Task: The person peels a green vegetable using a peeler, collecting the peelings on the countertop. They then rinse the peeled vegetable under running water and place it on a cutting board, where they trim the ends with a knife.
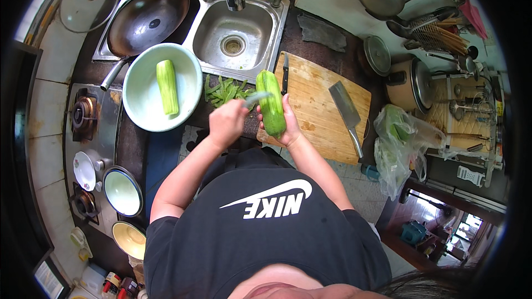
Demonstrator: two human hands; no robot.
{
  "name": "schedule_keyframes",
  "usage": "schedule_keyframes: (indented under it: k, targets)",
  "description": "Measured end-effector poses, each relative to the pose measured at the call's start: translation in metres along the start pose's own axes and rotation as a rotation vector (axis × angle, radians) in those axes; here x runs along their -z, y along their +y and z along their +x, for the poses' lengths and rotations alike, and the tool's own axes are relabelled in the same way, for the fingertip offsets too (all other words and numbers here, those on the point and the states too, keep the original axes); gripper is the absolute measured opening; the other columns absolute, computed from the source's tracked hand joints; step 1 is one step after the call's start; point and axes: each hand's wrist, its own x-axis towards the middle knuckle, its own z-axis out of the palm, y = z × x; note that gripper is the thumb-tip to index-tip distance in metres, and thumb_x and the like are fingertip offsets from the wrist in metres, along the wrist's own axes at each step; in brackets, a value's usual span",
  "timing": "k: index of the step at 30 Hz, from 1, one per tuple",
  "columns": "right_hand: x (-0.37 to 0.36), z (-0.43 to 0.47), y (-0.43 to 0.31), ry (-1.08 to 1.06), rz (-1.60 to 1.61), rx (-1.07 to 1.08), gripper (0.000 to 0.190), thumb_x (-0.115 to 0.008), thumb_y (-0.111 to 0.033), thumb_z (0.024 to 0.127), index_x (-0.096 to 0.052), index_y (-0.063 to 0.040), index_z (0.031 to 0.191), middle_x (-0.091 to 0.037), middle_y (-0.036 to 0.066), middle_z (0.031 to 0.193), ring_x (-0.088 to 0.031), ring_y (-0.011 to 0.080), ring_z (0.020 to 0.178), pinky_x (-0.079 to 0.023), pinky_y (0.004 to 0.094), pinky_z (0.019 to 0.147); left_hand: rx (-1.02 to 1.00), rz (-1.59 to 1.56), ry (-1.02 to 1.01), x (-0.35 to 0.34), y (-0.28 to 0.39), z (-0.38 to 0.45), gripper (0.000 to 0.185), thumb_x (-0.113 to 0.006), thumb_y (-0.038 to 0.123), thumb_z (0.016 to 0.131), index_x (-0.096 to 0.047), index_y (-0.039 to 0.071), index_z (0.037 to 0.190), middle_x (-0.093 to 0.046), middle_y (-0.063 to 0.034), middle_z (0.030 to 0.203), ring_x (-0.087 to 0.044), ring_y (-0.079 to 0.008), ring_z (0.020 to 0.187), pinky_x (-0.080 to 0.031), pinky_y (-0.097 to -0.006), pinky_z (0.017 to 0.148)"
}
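Observation:
My right hand [289,122] holds a partly peeled green gourd [271,104], its lower end darker green with skin on. In my left hand [228,121] is a blurred peeler or small blade [258,97], at the gourd's left side. Green peelings [226,91] lie in a heap on the dark counter just beyond the left hand. A peeled, pale green gourd [167,87] rests in a wide, light-coloured basin [132,91] on the left. Right of the held gourd, a wooden cutting board [316,104] bears a cleaver [346,104] and a small black-handled knife [285,74].
A steel sink [266,29] lies beyond the peelings, with a wok [149,18] at its left. Gas burners [84,113] and bowls [122,191] stand at the left. A plastic bag of green produce [395,145] and a rice cooker [409,83] are at the right.

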Motion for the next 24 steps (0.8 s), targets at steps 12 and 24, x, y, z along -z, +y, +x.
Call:
schedule_keyframes:
  k: [12, 24]
  targets:
    - [-0.010, 0.000, 0.002, -0.008, -0.066, -0.020, 0.076, -0.027, -0.071, 0.090, -0.054, -0.008, 0.120, -0.064, 0.009, 0.095, -0.064, 0.0194, 0.077, -0.055, 0.0322, 0.061, -0.300, 0.112, -0.047, 0.018, 0.015, 0.015, 0.019, -0.066, 0.016, 0.078, -0.062, 0.009, 0.094, -0.055, -0.0056, 0.070, -0.059, -0.0245, 0.062, -0.046, -0.0364, 0.053]
    - [-0.006, 0.000, 0.004, -0.047, -0.142, -0.116, 0.076, -0.031, -0.072, 0.089, -0.049, -0.009, 0.127, -0.059, 0.010, 0.099, -0.061, 0.0181, 0.074, -0.054, 0.0319, 0.058, -0.119, 0.128, 0.085, 0.021, -0.014, 0.042, 0.016, -0.066, 0.014, 0.080, -0.061, 0.008, 0.093, -0.056, -0.0073, 0.070, -0.058, -0.0286, 0.061, -0.045, -0.0396, 0.053]
